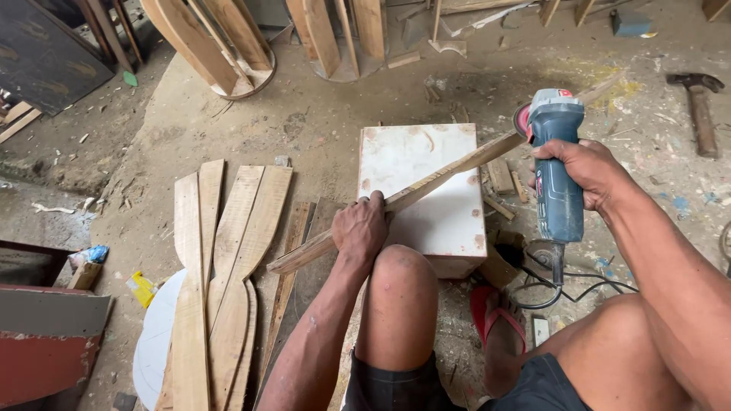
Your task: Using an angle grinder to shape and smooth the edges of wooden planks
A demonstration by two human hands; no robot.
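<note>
Sanding is underway: my left hand (359, 227) is clamping the long pale wooden slat (426, 186) on the white block (426, 205). Beyond that grip, my right hand (582, 171) is closed round the blue angle grinder (554, 164), disc meeting the slat; I'm judging steady pressure comes next.

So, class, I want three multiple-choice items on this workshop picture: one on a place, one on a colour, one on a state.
1. Where does the hammer lie?
A. on the white block
B. on the floor at upper right
C. on the stacked planks

2. What colour is the angle grinder body?
A. blue
B. yellow
C. green

3. How is the long wooden strip held?
A. lying free on the floor
B. leaning on a wall
C. pressed on the white block by the left hand

Answers: 1 B, it rests on the dusty floor far from the block. 2 A, the casing in the right hand is blue. 3 C, the left hand grips the strip across the block's top.
</note>
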